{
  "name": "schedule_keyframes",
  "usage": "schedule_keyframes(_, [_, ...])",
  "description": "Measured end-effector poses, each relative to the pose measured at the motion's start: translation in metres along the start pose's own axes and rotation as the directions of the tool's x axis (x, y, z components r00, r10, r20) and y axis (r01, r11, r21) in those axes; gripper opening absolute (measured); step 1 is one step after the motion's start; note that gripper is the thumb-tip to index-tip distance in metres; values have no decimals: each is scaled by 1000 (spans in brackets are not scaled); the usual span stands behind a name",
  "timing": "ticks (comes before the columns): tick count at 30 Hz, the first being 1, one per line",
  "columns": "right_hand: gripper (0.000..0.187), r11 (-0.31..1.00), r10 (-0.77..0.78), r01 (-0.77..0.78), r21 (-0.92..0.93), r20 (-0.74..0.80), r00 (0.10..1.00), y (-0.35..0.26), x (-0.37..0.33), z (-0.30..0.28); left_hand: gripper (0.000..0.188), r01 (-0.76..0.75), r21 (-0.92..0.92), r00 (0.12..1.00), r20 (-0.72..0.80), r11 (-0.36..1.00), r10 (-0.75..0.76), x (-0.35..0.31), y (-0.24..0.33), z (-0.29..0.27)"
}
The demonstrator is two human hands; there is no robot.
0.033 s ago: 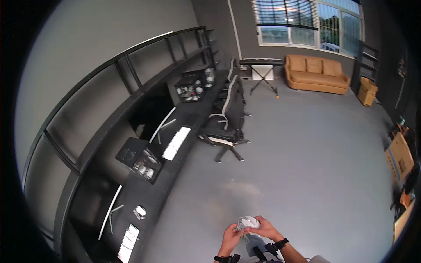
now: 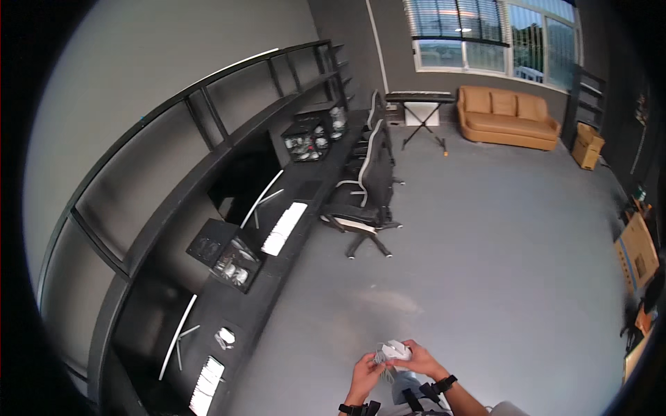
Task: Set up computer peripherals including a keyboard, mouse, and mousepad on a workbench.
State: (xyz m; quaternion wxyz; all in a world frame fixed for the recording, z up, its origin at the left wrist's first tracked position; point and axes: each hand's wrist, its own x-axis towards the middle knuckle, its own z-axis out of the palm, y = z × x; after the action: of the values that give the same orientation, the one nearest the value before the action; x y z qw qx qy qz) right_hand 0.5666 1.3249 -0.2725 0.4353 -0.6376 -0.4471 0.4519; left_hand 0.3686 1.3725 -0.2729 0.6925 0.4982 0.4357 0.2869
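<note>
Low in the view, close to my body, my right hand (image 2: 418, 358) grips a small white wired mouse (image 2: 396, 350) between thumb and fingers. My left hand (image 2: 365, 373) pinches its grey-green cord (image 2: 380, 358), which is bunched in loops at the mouse's left side. Some cord dangles beneath my fingers. Both hands are close together, in the air above the grey floor. The fine detail of the mouse is too small to make out.
Along the left wall runs a black desk (image 2: 266, 299) with white keyboards (image 2: 284, 229), another white mouse (image 2: 225, 337), monitors and glass-sided computer cases (image 2: 232, 260). Office chairs (image 2: 361, 201) stand beside it. A tan sofa (image 2: 510, 125) and a keyboard stand (image 2: 421, 121) are at the back; cardboard (image 2: 636, 253) leans at right.
The room has shifted slightly rightward in the view, as my head has turned a little. My hands and the mouse keep nearly the same place and grip.
</note>
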Motion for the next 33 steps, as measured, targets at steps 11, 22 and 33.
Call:
schedule_keyframes(11, [71, 993, -115, 112, 26, 273, 955, -43, 150, 13, 29, -101, -1, 946, -311, 995, 96, 81, 58, -36])
schedule_keyframes(22, [86, 990, 113, -102, -97, 113, 987, -21, 236, -28, 20, 91, 39, 995, 24, 995, -92, 239, 67, -59])
schedule_keyframes(33, [80, 912, -131, 160, -377, 101, 986, -78, 374, -46, 25, -14, 88, 999, 51, 996, 9, 364, 93, -91])
